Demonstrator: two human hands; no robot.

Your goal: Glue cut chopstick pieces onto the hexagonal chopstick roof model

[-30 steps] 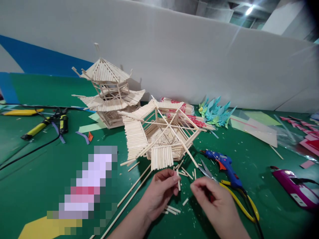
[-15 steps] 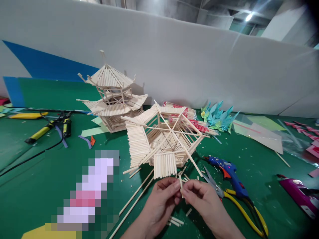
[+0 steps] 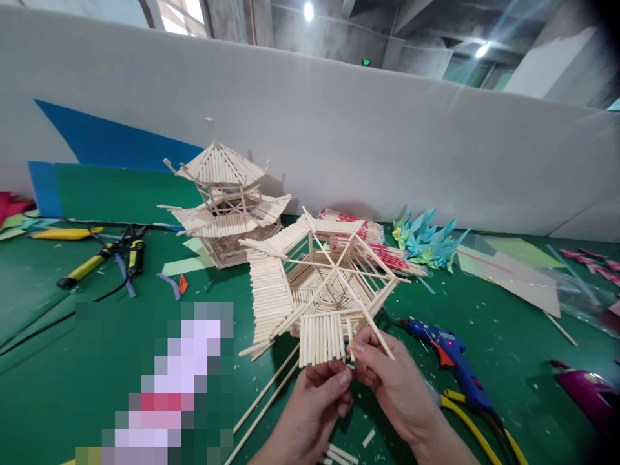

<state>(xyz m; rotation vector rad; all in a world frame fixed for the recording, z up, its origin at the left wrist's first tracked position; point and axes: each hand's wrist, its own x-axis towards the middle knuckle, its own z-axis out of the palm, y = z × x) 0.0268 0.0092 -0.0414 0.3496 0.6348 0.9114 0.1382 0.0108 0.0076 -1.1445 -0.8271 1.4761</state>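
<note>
A hexagonal roof frame of thin wooden sticks sits on the green table in front of me. My right hand pinches a short wooden stick upright against the frame's near panel of sticks. My left hand is just below that panel, its fingers curled under the panel's lower edge; nothing shows in them. Behind stands a finished two-tier stick pagoda.
A blue glue gun and yellow-handled scissors lie right of my hands. Long sticks and short offcuts lie near. Yellow tools, paper cranes, a stick bundle and a purple object surround the green mat.
My right hand took the short stick from my left and lifted it up to the frame's near panel. The view tilted upward.
</note>
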